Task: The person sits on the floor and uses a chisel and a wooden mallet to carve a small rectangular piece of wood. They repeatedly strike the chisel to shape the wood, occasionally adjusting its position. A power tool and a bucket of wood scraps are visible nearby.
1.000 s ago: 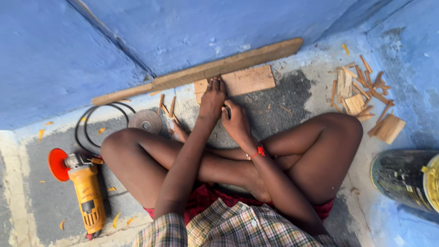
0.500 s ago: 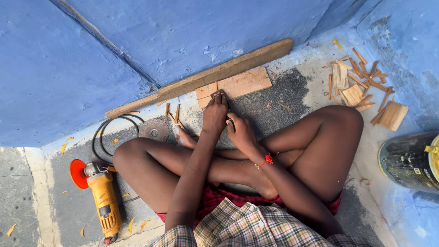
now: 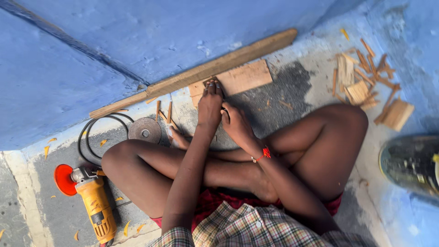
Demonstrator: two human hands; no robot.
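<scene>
Mostly, the work is masked by the hands themselves. The left hand (image 3: 211, 106) is laid flat, fingers extended and pressed together, on the near end of the wooden board (image 3: 242, 78), which lies on the floor against the long plank (image 3: 201, 72). Just beside it, nearer the body, the right hand (image 3: 236, 122) is curled; whether anything is held inside cannot be told, since the palm is turned away. A red wrist band (image 3: 265, 153) is seen behind it. Left of the board, a grinding disc (image 3: 144, 130) and a yellow angle grinder (image 3: 93, 206) are seen; right of it, wood scraps (image 3: 366, 82). A dark object (image 3: 409, 164) is cut off at the edge.
</scene>
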